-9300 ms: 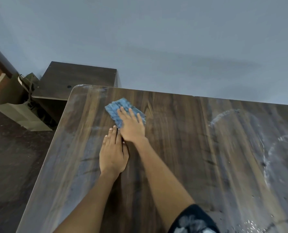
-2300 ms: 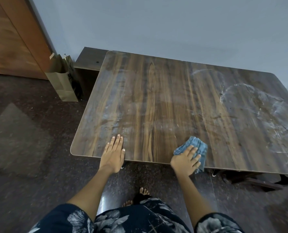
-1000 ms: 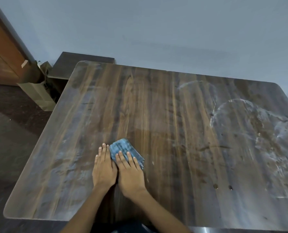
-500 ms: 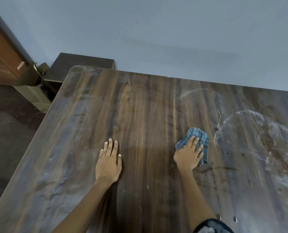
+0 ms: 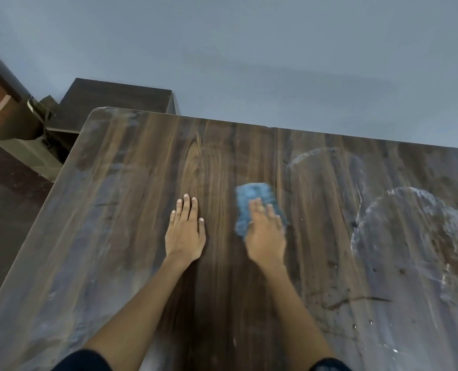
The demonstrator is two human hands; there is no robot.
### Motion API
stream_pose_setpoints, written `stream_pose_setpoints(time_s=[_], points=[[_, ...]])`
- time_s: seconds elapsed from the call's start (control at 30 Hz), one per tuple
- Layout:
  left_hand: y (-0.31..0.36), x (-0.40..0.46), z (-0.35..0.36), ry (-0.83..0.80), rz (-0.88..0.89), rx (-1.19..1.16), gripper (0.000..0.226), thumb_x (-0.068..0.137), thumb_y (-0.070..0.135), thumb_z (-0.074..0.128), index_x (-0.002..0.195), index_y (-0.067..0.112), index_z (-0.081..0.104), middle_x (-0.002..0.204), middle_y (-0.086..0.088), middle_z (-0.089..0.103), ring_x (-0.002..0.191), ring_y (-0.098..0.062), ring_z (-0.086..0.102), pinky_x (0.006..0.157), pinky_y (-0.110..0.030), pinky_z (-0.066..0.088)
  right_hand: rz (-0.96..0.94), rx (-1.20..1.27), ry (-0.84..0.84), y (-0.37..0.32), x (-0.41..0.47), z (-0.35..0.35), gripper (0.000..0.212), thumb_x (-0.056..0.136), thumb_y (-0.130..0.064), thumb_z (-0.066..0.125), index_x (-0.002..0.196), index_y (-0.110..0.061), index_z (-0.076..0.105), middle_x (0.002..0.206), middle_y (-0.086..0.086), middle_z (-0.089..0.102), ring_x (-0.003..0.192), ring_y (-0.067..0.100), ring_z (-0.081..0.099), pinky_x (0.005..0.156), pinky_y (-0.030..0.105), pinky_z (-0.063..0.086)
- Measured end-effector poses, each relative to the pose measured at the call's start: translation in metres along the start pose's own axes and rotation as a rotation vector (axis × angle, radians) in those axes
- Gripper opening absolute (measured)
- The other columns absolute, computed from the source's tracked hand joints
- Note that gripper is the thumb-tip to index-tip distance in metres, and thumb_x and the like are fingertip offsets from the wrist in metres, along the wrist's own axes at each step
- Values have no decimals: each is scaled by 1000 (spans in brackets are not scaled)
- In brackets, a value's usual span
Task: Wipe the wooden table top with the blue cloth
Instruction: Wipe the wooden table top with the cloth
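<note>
- Head view: my right hand (image 5: 265, 231) lies flat on the blue cloth (image 5: 252, 202), fingers straight and pressing it onto the wooden table top (image 5: 115, 236); the hand is blurred.
- The cloth sits near the middle of the table, its far part showing beyond my fingertips, well apart from the table edges.
- My left hand (image 5: 185, 231) rests palm down on bare wood just beside it, fingers straight and close together, holding nothing.
- The cloth looks soft, light and bunched, so I judge it will slide or fold unless I press with the whole palm over its centre.
- White smeared residue (image 5: 410, 236) marks the wood to the right, so I judge that part needs wiping.
- A dark cabinet (image 5: 115, 100) stands past the far left corner.
</note>
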State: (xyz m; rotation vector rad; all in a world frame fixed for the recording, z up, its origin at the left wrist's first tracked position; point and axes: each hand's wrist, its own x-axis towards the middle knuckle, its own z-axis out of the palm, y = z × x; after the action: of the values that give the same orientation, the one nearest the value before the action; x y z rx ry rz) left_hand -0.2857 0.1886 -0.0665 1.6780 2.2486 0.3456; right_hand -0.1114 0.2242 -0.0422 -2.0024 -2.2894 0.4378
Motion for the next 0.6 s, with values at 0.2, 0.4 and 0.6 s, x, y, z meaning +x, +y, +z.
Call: stream_pose_setpoints(time_s=[0.2,0.4,0.6], points=[[13,55,2,-20,57,8,53,99,30,23,147,12,6,156,-5,0,143,-19,-4,117,-33,2,519,63,49,75,54,-30,58,100,-21,30,152,-16,6,160,1,4,147,26,1,119,41,5],[12,84,5,22,67,18,54,99,34,22,146,13,8,156,-4,3,143,-18,-1,117,-33,2,215,-23,65,-4,78,-5,57,101,-21,29,152,-17,6,160,1,3,147,26,1,118,40,1],[8,80,12,102,86,51,67,89,42,5,145,8,14,154,-6,14,142,-17,9,115,-32,7,-372,56,-145,-48,97,-2,44,103,-27,31,147,-28,28,155,-12,24,146,13,11,117,30,5]])
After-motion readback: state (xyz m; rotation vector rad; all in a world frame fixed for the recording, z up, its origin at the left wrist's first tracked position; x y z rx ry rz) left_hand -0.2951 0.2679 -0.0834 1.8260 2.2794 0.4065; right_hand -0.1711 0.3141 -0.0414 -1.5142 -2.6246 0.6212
